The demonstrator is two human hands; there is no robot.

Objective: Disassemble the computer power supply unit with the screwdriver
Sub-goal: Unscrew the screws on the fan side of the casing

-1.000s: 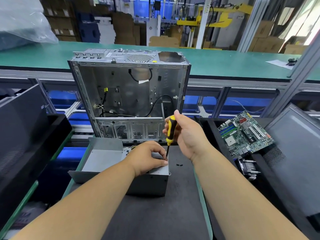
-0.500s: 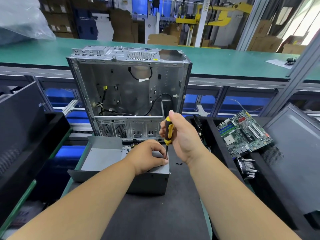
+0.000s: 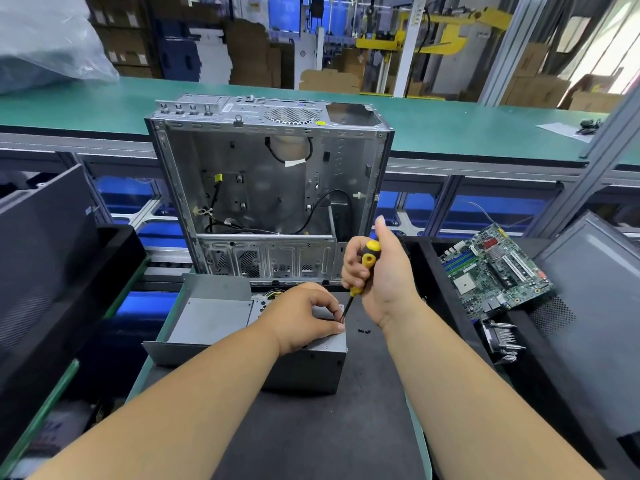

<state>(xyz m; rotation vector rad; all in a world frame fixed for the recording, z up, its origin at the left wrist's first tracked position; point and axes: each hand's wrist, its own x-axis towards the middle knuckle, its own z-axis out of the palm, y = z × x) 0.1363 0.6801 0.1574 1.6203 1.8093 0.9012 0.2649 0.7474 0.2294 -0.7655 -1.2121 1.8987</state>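
- The power supply unit (image 3: 304, 367) lies on the dark tabletop (image 3: 311, 438), just in front of the open computer case (image 3: 270, 188).
- The left hand (image 3: 301, 318) rests on its top, fingers curled at its right edge.
- The right hand (image 3: 379, 271) grips the screwdriver (image 3: 360, 275), tip down at that edge.
- Two small black screws (image 3: 363, 330) lie just right of the unit.

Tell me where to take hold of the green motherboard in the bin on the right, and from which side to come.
Grip the motherboard by its bare near-left edge, coming from the left. It lies tilted, propped on the bin's contents, so that edge looks free, and edge pinching avoids its slots and socket. The dark panel on its right probably blocks that side.
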